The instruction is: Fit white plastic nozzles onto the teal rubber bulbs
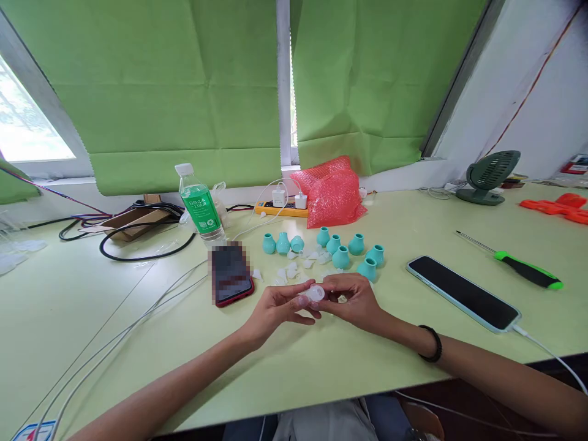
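Between my two hands, just above the table, is a small translucent white plastic piece (315, 293) with a round open end. My left hand (280, 309) pinches it from the left with thumb and fingers. From the right, my right hand (356, 300) grips the same piece, its fingers curled. Beyond the hands stand several small turquoise vase-shaped pieces, one of them a turquoise pot (340, 258) with an open top. Scraps of thin white material (292, 269) lie scattered among them. What the curled fingers of my right hand cover is hidden.
A phone in a red case (232, 275) and a water bottle (200, 205) stand left of the hands. To the right are a charging phone (463, 293), a screwdriver (514, 263) and a small fan (491, 174). Red bubble wrap (333, 193) and a power strip (282, 209) lie at the back.
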`<state>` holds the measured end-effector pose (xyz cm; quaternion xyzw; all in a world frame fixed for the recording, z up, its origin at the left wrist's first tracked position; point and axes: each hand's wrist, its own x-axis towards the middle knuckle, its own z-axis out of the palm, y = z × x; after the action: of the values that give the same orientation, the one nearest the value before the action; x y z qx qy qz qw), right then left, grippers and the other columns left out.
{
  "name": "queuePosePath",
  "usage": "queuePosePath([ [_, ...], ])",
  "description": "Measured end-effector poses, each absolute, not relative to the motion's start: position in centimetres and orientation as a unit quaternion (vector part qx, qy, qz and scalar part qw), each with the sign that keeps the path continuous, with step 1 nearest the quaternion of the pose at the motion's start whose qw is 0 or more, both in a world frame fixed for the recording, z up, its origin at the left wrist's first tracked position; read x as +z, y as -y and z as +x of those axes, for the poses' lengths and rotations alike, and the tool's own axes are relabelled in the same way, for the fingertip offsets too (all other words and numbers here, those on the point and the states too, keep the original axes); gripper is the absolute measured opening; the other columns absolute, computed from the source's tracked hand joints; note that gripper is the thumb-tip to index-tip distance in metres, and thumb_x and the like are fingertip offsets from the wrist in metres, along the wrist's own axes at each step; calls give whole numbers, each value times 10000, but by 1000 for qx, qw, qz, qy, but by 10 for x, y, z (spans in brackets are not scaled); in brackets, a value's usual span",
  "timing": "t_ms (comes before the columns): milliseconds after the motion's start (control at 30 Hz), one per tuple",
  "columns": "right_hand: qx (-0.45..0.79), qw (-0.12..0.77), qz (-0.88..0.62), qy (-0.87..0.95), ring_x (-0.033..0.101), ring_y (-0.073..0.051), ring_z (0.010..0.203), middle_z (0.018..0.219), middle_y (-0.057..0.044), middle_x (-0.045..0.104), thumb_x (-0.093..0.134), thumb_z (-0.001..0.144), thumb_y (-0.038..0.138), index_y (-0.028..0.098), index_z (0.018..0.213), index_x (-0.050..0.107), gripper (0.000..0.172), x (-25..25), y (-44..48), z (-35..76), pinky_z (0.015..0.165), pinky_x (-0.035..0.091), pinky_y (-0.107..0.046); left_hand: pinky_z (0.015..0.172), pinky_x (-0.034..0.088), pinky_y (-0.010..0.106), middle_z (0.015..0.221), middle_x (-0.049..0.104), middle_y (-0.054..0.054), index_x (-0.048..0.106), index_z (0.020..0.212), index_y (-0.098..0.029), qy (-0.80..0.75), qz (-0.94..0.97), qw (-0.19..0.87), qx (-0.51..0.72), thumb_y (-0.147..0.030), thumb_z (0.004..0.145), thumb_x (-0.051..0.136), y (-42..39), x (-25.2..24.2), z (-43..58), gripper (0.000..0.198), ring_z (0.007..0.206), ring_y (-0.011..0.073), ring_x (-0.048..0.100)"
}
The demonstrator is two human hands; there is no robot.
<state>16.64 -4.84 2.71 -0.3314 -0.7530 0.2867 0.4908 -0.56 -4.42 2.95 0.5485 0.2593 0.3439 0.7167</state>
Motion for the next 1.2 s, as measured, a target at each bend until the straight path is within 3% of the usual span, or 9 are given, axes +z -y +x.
queuePosePath([
  [200, 73, 414, -308, 853, 395, -72, 440, 563, -4, 560, 602, 660, 271, 142, 883, 619, 259, 48, 50, 177, 437, 353, -211, 585, 472, 248, 682, 648, 72, 626, 864, -76, -300, 516, 709, 377, -190, 592, 682, 35, 31, -8, 300, 570, 113, 572],
  [333, -52, 366, -400, 839, 444, -95, 500, 648, -24, 590, 555, 686, 349, 141, 956, 582, 342, 69, 50, 210, 518, 386, -234, 477, 435, 209, 572, 634, 60, 630, 761, -61, -334, 500, 697, 391, -198, 564, 695, 36, 29, -11, 250, 456, 87, 536],
  [500, -69, 207, -623, 751, 489, -134, 498, 541, -12, 568, 510, 677, 449, 174, 831, 624, 335, 66, 35, 259, 471, 348, -238, 425, 408, 204, 533, 626, 57, 599, 640, -71, -324, 520, 689, 386, -216, 559, 697, 42, 29, -10, 193, 429, 95, 531],
  [633, -43, 129, -671, 729, 520, -165, 540, 526, -17, 559, 488, 665, 490, 186, 739, 629, 343, 43, 22, 274, 453, 328, -239, 480, 437, 232, 606, 645, 77, 584, 677, -78, -286, 517, 727, 350, -223, 566, 700, 42, 25, -13, 216, 497, 122, 568],
  [767, -38, 184, -604, 775, 470, -120, 457, 498, 0, 520, 510, 675, 425, 176, 588, 589, 275, 40, 20, 277, 477, 362, -251, 528, 447, 249, 656, 648, 79, 567, 897, -98, -256, 510, 758, 316, -208, 583, 696, 39, 22, -19, 356, 559, 130, 576],
  [833, -85, 271, -563, 776, 453, -113, 455, 546, -11, 516, 541, 664, 389, 173, 600, 580, 229, 52, 25, 275, 471, 378, -260, 574, 456, 267, 689, 644, 80, 524, 1031, -114, -255, 513, 760, 306, -202, 602, 684, 39, 24, -20, 466, 600, 130, 576],
  [933, -116, 436, -482, 751, 507, -135, 589, 789, -57, 528, 576, 653, 332, 184, 712, 570, 159, 76, 40, 261, 503, 435, -268, 627, 466, 291, 733, 627, 80, 546, 1020, -106, -247, 511, 763, 310, -195, 630, 660, 38, 27, -20, 416, 643, 123, 560],
  [1067, 63, 496, -406, 765, 526, -185, 867, 1036, -87, 469, 505, 721, 248, 192, 743, 456, 77, 80, 63, 218, 610, 487, -281, 653, 470, 293, 742, 608, 58, 593, 947, -104, -249, 488, 764, 340, -154, 591, 682, 37, 29, -19, 370, 668, 119, 552],
  [1200, 207, 460, -357, 786, 553, -162, 801, 940, -78, 534, 497, 724, 212, 197, 771, 384, 124, 50, 67, 177, 576, 485, -253, 658, 469, 279, 726, 617, 41, 606, 930, -115, -278, 495, 742, 356, -107, 507, 725, 37, 27, -20, 440, 641, 107, 557],
])
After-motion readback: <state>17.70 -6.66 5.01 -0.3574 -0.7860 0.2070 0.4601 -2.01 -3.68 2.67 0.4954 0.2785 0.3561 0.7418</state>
